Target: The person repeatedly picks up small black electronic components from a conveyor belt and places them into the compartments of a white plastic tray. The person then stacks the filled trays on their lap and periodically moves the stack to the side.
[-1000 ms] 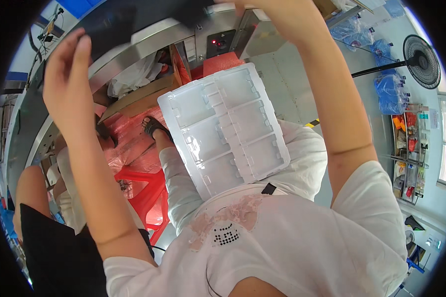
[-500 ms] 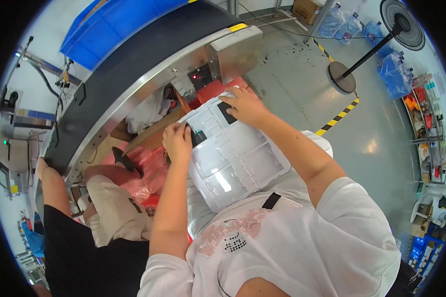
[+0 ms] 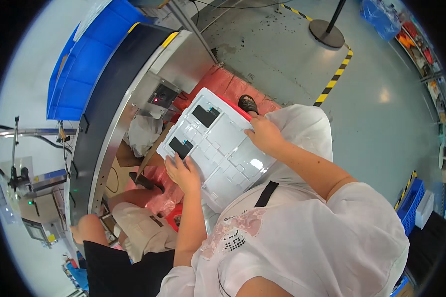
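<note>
A white translucent plastic tray with moulded compartments rests tilted across my lap. Two dark flat rectangular pieces lie in its far compartments: an upper black piece and a lower black piece. My left hand rests over the tray's left side, its fingers stretched out and the tips at the lower black piece. At the right edge, my right hand holds the tray, thumb on top; its other fingers are partly hidden. Something red shows beneath the tray's right rim.
A dark conveyor belt with a metal side runs along the left, a blue bin beyond it. A co-worker in beige shorts sits close at my left. Red plastic wrap lies below. A round stand base stands on the floor.
My right hand has moved from the far black piece down to the tray's right edge. My left hand has slid nearer and its fingers have spread. The view has shifted, and the tray appears turned.
</note>
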Motion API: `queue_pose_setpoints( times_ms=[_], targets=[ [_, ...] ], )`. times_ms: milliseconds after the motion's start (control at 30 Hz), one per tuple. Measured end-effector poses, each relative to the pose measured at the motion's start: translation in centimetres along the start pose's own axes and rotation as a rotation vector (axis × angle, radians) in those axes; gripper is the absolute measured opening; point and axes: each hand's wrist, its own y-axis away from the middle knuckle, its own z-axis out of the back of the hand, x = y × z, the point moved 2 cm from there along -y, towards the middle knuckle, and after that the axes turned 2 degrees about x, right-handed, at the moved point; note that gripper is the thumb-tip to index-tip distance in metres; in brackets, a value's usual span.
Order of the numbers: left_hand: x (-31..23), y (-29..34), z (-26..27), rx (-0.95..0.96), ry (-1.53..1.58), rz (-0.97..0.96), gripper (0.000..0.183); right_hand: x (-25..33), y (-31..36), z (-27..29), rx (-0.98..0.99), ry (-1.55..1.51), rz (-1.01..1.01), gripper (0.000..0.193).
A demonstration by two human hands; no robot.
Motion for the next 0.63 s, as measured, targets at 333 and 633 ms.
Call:
queue_pose_setpoints(
  times_ms=[333, 633],
  targets=[
    [-10.3, 0.8, 4.5, 0.202, 0.36, -0.154, 0.09, -1.2, 0.1, 1.9, 0.095, -0.384, -0.049, 0.031],
    [-15.8, 2.8, 8.5, 0.407, 0.546, -0.444, 0.103, -2.7, 3.3, 3.4, 0.178, -0.894, 0.124, 0.045]
  ],
)
